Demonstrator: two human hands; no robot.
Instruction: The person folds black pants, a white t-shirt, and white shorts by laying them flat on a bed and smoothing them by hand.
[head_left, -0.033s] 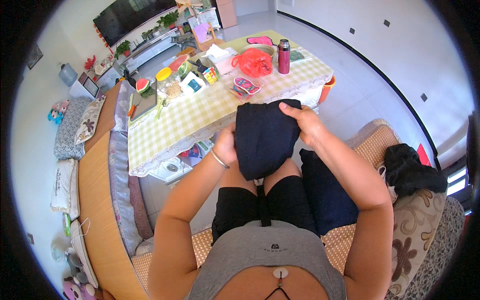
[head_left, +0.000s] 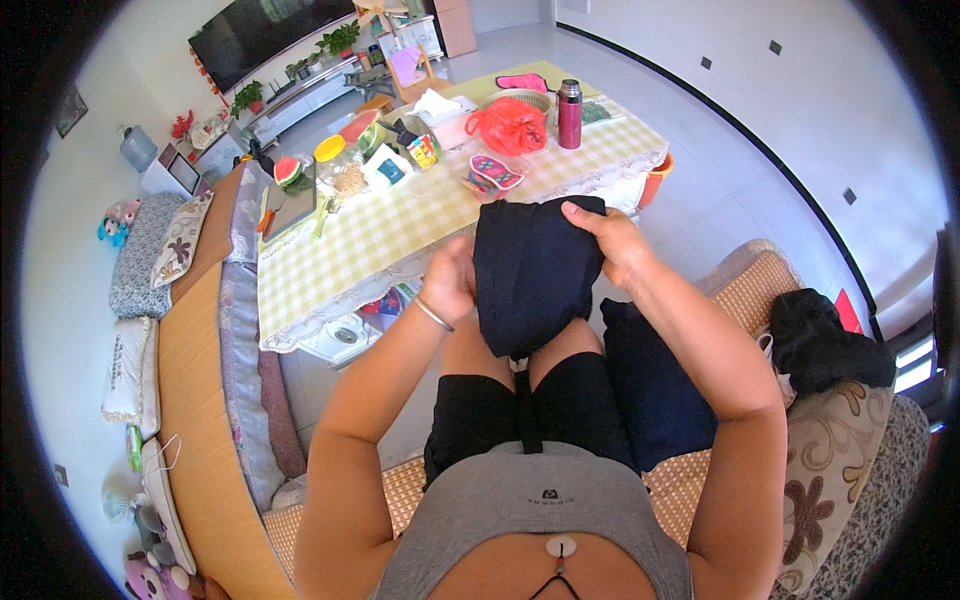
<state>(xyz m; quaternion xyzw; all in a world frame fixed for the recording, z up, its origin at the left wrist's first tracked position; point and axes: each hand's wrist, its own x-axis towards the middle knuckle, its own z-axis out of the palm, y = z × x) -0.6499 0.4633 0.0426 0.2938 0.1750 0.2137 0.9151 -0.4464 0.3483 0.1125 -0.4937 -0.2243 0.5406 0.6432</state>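
Note:
A folded black cloth [head_left: 535, 285], apparently a garment, is held up over my lap. My right hand [head_left: 615, 240] grips its upper right corner, thumb on top and fingers hidden behind. My left hand [head_left: 450, 278] is at the cloth's left edge, loosely opened, with some fingertips hidden by the cloth. Beside my right thigh lies a dark navy piece of clothing [head_left: 655, 390] on the seat.
Ahead stands a table with a checked cloth [head_left: 350, 260], bearing a red flask [head_left: 569, 115], a red plastic bag [head_left: 507, 126], a yellow-lidded jar [head_left: 330, 150] and cut watermelon [head_left: 287, 170]. A black garment [head_left: 830, 340] lies on the sofa at right; a wooden-topped sofa [head_left: 195, 380] runs along the left.
My left hand has shifted slightly up and its fingers have loosened from the cloth's left edge. The right hand keeps its grip.

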